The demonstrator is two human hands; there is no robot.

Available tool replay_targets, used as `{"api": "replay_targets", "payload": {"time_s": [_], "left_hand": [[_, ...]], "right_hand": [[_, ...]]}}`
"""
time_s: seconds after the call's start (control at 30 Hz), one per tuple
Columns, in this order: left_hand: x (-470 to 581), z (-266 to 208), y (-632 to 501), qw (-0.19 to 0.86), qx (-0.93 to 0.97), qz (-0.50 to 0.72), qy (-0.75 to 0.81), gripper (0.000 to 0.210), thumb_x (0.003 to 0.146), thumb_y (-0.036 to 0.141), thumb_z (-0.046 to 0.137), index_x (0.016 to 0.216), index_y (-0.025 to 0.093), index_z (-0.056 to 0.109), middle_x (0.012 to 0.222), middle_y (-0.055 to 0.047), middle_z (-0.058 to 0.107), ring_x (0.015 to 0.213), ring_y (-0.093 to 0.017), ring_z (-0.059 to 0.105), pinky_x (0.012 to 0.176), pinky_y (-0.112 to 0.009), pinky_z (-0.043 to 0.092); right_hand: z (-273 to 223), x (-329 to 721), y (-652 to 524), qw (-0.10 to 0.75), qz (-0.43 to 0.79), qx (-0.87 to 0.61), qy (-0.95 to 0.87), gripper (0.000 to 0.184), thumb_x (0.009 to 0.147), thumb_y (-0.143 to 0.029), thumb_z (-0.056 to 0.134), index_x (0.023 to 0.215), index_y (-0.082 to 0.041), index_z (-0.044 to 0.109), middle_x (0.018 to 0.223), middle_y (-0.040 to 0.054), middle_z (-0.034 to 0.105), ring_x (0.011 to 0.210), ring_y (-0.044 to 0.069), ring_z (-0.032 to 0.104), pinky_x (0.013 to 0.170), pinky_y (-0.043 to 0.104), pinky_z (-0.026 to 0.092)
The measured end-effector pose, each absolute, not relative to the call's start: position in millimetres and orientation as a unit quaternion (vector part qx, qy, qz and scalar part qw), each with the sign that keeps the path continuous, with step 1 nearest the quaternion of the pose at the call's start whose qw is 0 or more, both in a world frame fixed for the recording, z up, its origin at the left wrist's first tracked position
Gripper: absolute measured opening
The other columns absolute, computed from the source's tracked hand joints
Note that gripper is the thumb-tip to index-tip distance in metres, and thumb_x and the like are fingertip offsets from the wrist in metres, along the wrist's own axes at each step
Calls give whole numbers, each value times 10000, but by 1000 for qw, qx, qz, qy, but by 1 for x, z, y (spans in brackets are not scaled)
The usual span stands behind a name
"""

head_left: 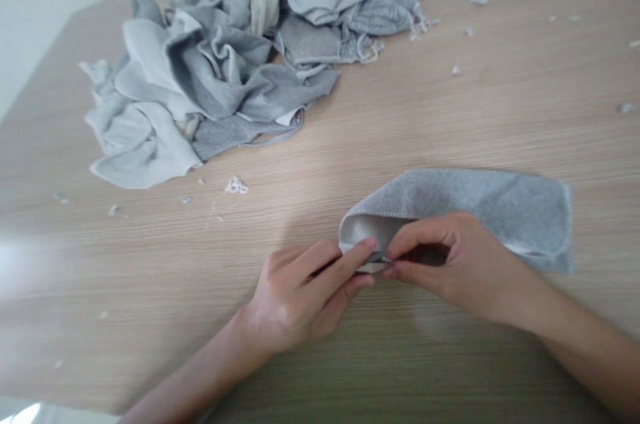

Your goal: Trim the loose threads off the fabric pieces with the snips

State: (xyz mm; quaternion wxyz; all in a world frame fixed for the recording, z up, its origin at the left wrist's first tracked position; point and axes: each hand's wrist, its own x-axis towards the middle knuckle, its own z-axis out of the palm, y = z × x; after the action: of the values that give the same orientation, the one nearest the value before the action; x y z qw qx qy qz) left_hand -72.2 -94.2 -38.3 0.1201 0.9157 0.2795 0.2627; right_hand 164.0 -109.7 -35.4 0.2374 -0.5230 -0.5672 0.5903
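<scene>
A long grey piece of fabric [480, 204] with a stitched edge lies on the table, its left end folded open to show a pale inner side. My left hand [310, 287] pinches the near edge at that open end between fingers and thumb. Close against it, my right hand [465, 264] is closed in a pinch on the same edge, thumb and forefinger nearly meeting the left fingertips. A small dark grey bit shows between the two hands; whether it is folded cloth or a separate item I cannot tell. My fingers hide part of the edge.
A heap of crumpled grey and whitish cloth pieces [215, 71] lies at the back left and centre of the wood-grain table [150, 277]. A tuft of white thread [236, 185] and scattered lint scraps lie around it. The table's edge runs along the upper left.
</scene>
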Motion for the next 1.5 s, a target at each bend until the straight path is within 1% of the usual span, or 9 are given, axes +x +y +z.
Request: {"api": "replay_targets", "payload": {"time_s": [0.1,0.43,0.6,0.83,1.0,1.17,1.3,1.37,1.5], "left_hand": [[-72,-37,-94,161,906,261,292,283,973,231,664,1220,95,672,792,-9,632,591,-83,558,499,-219,415],[-70,-33,-94,223,887,260,310,260,971,218,658,1205,109,684,786,-11,652,550,-71,528,465,-195,390],[-70,-34,-94,245,880,262,313,254,962,202,668,1200,120,695,780,-6,653,564,-72,547,486,-192,412],[-69,-29,-93,289,868,257,312,242,943,144,675,1175,87,716,769,-8,650,577,-68,556,490,-184,406],[-70,-29,-92,288,864,257,322,242,944,168,679,1167,85,718,773,-16,655,570,-78,542,505,-198,422],[-77,-25,-86,295,867,238,324,301,953,214,677,1240,121,690,752,3,620,586,-84,537,511,-199,418],[-81,-21,-81,285,877,227,314,293,948,219,687,1231,141,692,802,-9,658,616,-85,570,530,-199,441],[-81,-20,-80,268,888,228,297,289,940,228,700,1214,136,696,808,-10,667,613,-84,576,520,-203,434],[-79,-20,-82,189,912,245,270,267,933,235,711,1175,125,702,803,-3,663,582,-80,575,492,-219,410]], "right_hand": [[-34,164,-109,236,605,-525,-550,76,822,-275,745,776,-239,794,734,-16,752,652,135,666,587,236,486],[-32,163,-110,258,605,-530,-535,51,792,-251,781,746,-237,798,710,8,759,601,152,673,522,243,497],[-31,163,-109,259,599,-535,-536,58,788,-251,785,732,-235,792,692,1,759,594,147,674,521,237,500],[-32,164,-110,266,596,-537,-535,77,779,-266,806,709,-246,781,662,-11,742,576,141,668,510,231,497],[-30,164,-109,265,591,-536,-542,69,771,-235,807,708,-237,777,657,-4,734,566,144,654,506,239,493],[-31,165,-109,257,585,-533,-554,61,799,-237,776,739,-246,775,672,-13,732,584,144,644,528,255,488],[-34,166,-111,266,580,-513,-574,57,842,-264,743,797,-261,778,781,-5,764,674,164,671,589,281,507],[-34,166,-111,276,579,-508,-575,72,852,-261,729,800,-258,778,814,3,769,703,173,678,606,288,514],[-32,165,-111,272,592,-515,-557,91,837,-262,739,755,-241,771,737,-1,744,649,164,660,568,284,492]]}}
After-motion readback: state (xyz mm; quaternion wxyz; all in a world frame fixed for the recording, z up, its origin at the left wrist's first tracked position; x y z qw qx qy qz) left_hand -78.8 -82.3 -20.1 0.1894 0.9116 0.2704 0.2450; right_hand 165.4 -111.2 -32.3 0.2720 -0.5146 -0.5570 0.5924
